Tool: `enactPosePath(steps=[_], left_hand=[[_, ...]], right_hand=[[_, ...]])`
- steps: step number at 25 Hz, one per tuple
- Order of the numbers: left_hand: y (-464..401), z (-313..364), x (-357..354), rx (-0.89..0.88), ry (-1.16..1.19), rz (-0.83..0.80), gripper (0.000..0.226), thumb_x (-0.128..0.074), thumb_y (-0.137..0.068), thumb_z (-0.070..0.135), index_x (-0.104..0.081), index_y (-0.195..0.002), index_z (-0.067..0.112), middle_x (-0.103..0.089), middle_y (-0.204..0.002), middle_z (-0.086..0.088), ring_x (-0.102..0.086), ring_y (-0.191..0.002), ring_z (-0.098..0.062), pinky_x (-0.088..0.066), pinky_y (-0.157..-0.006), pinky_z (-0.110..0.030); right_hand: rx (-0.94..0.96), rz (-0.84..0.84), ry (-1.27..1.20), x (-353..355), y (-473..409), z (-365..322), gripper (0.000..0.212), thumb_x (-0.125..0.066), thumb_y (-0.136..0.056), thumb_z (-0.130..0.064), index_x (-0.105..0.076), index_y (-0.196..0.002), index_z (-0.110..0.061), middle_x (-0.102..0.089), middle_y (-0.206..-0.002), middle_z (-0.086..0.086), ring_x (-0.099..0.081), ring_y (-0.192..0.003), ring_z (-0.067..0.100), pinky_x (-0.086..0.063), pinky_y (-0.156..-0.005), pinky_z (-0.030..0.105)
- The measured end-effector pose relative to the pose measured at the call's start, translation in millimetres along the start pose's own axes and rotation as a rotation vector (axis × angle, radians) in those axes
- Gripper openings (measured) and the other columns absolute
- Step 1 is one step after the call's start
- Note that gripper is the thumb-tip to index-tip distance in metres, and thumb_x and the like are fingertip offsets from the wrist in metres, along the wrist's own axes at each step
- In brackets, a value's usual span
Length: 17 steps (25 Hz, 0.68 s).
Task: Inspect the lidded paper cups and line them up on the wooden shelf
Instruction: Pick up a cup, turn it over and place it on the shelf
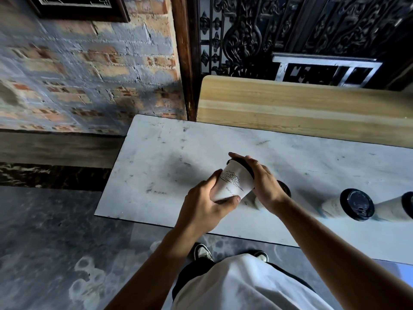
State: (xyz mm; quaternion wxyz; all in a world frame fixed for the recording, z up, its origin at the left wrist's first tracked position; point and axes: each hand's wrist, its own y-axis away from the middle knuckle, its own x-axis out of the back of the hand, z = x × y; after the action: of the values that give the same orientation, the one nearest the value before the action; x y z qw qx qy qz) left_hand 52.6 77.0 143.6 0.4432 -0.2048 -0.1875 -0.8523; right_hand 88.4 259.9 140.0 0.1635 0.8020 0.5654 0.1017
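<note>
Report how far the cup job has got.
Done: nothing shows on the wooden shelf. In hand: both hands, left and right, hold one lidded cup, tilted for inspection. Left: at least three cups wait on the grey table.

A white paper cup [233, 183] with a black lid is tilted above the counter; three more [348, 204] stand upright there; the wooden shelf [301, 108] behind is bare.

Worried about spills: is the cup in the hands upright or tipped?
Tipped: held cup leans, its black lid pointing up-right under the right hand.
</note>
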Motion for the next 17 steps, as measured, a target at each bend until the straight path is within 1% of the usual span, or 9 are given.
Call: enactPosePath(steps=[4,8,9,12,13,14,15,16,17], left_hand=[[-2.0,-1.2,-2.0,0.067,0.018,-0.036,0.068,-0.072,-0.074,0.06,-0.054,-0.136,0.038,-0.076,-0.111,0.011,-0.07,-0.099,-0.014,-0.06,-0.085,-0.034],[-4.3,3.7,-3.3,0.108,0.096,-0.057,0.049,-0.067,-0.079,0.059,-0.056,-0.125,0.045,-0.076,-0.099,0.015,-0.071,-0.086,-0.011,-0.06,-0.073,-0.032],[-5.0,5.3,-5.3,0.132,0.13,-0.052,0.047,-0.065,-0.081,0.06,-0.057,-0.124,0.044,-0.076,-0.1,0.013,-0.071,-0.082,-0.01,-0.058,-0.068,-0.03],[-9.0,10.8,-13.0,0.269,0.376,-0.061,0.04,-0.054,-0.088,0.06,-0.058,-0.121,0.037,-0.073,-0.093,0.003,-0.067,-0.064,-0.015,-0.049,-0.044,-0.028],[-10.2,13.6,-14.8,0.303,0.458,-0.066,0.04,-0.05,-0.09,0.059,-0.059,-0.119,0.033,-0.07,-0.088,0.001,-0.066,-0.061,-0.015,-0.048,-0.04,-0.028],[-10.6,15.9,-16.6,0.327,0.521,-0.061,0.041,-0.047,-0.091,0.057,-0.06,-0.118,0.029,-0.067,-0.086,-0.001,-0.066,-0.059,-0.015,-0.047,-0.038,-0.028],[-10.3,18.8,-18.0,0.343,0.575,-0.048,0.039,-0.045,-0.094,0.054,-0.061,-0.117,0.026,-0.065,-0.085,-0.003,-0.065,-0.057,-0.014,-0.047,-0.037,-0.027],[-9.4,21.9,-20.0,0.353,0.618,-0.034,0.034,-0.044,-0.1,0.049,-0.061,-0.116,0.024,-0.064,-0.085,-0.005,-0.065,-0.055,-0.015,-0.047,-0.037,-0.027],[-8.7,24.2,-22.8,0.369,0.646,-0.025,0.03,-0.042,-0.105,0.043,-0.061,-0.117,0.023,-0.064,-0.087,-0.007,-0.065,-0.054,-0.015,-0.047,-0.038,-0.028]], right_hand=[[-0.016,-0.035,0.04,2.7,-3.3,-1.4,0.045,-0.033,-0.109,-0.033,-0.072,-0.127,-0.024,-0.073,-0.129,0.002,-0.066,-0.121,0.02,-0.046,-0.112,0.038],[-0.078,-0.037,-0.086,5.0,-6.0,-6.8,0.047,-0.034,-0.108,-0.047,-0.07,-0.129,-0.025,-0.076,-0.124,-0.003,-0.07,-0.117,0.016,-0.051,-0.104,0.034],[-0.086,-0.013,-0.169,5.4,-8.3,-5.9,0.049,-0.034,-0.107,-0.048,-0.067,-0.132,-0.022,-0.075,-0.126,0.001,-0.069,-0.119,0.019,-0.051,-0.103,0.037],[-0.1,0.042,-0.463,3.9,-13.3,-1.1,0.051,-0.047,-0.101,-0.04,-0.059,-0.14,-0.008,-0.064,-0.14,0.02,-0.059,-0.131,0.039,-0.045,-0.111,0.055],[-0.101,0.042,-0.524,2.8,-12.8,-0.5,0.051,-0.049,-0.098,-0.036,-0.059,-0.139,-0.008,-0.062,-0.141,0.022,-0.059,-0.13,0.041,-0.046,-0.11,0.056],[-0.101,0.042,-0.556,1.7,-10.9,-0.1,0.047,-0.048,-0.097,-0.033,-0.063,-0.135,-0.011,-0.064,-0.136,0.021,-0.063,-0.122,0.039,-0.052,-0.103,0.053],[-0.105,0.029,-0.579,0.4,-8.0,1.8,0.04,-0.045,-0.098,-0.03,-0.072,-0.124,-0.017,-0.069,-0.122,0.017,-0.068,-0.108,0.034,-0.056,-0.092,0.046],[-0.103,-0.006,-0.6,-0.5,-3.3,5.3,0.041,-0.039,-0.098,-0.026,-0.078,-0.108,-0.022,-0.073,-0.104,0.013,-0.069,-0.092,0.028,-0.057,-0.08,0.039],[-0.098,-0.033,-0.607,-1.2,2.2,9.3,0.046,-0.032,-0.098,-0.021,-0.079,-0.098,-0.024,-0.073,-0.091,0.009,-0.068,-0.083,0.025,-0.055,-0.073,0.036]])
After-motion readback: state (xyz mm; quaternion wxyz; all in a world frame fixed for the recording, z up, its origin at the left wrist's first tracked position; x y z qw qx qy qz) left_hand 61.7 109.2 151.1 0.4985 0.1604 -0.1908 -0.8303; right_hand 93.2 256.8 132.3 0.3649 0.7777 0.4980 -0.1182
